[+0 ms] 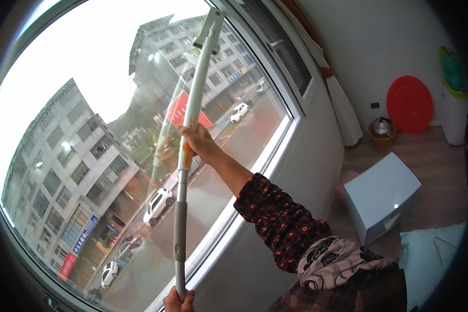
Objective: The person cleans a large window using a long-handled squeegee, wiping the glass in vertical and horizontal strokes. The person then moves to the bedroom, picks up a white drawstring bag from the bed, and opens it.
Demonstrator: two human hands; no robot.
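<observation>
My right hand [199,141] is wrapped around the upper part of a telescopic window-cleaning pole [198,85], by an orange patch with writing. Lower down, at the bottom edge of the view, my left hand [178,300] grips the thin end of the same pole below its grey sleeve. The pole runs up along a large window pane [253,156]. Its flat cleaning head [211,31] lies at the pane's upper edge, close to the frame; its working face is hidden. A reflection of the pole shows in the glass, and small drops dot parts of it.
Beside the pane is a narrow window sash with a handle [275,43], then a tied curtain [341,105]. On the floor are a metal kettle [383,126] in a brown holder, a red round lid [409,103], a bin [453,117] and a pale bedside cabinet [383,187] near light-blue bedding [429,253].
</observation>
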